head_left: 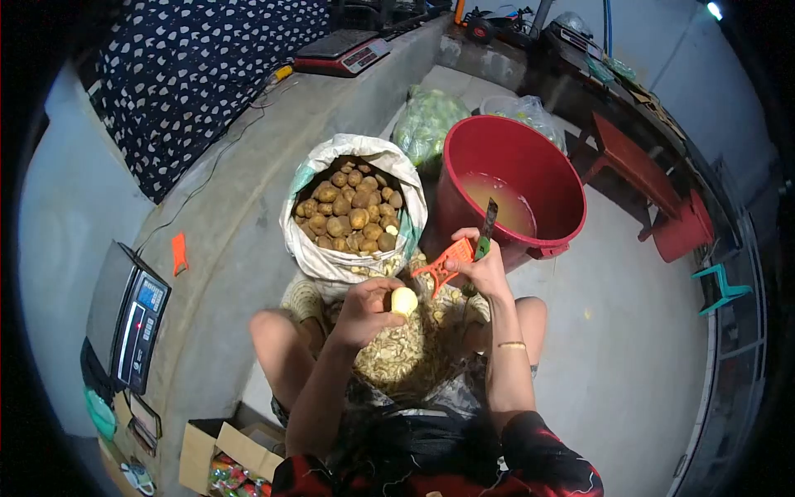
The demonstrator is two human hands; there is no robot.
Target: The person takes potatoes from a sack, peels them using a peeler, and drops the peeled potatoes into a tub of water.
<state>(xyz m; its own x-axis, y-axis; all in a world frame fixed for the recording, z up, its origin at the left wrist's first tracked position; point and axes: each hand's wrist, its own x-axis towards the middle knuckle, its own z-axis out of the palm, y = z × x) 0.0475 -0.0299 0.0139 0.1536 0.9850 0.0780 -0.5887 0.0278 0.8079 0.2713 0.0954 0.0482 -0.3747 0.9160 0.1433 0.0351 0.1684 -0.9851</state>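
Note:
My left hand [364,315] is closed around a pale peeled potato [403,301], held up in front of my lap. Gripped in my right hand [487,267] are an orange peeler [444,266] and a knife [490,219] with a green handle, its dark blade pointing up. Peelings [397,358] lie heaped between my legs, below both hands. Just beyond them an open white sack [298,240] holds many unpeeled brown potatoes [352,207]. To its right stands a large red tub [571,203] with cloudy liquid inside.
Bagged green vegetables [431,123] sit behind the sack and tub. A red scale [341,55] rests on the concrete ledge [224,170], which also carries an orange tool [180,253]. At left is a dark digital scale [137,323]; a cardboard box [236,451] is nearby. A red stool [638,166] stands at right.

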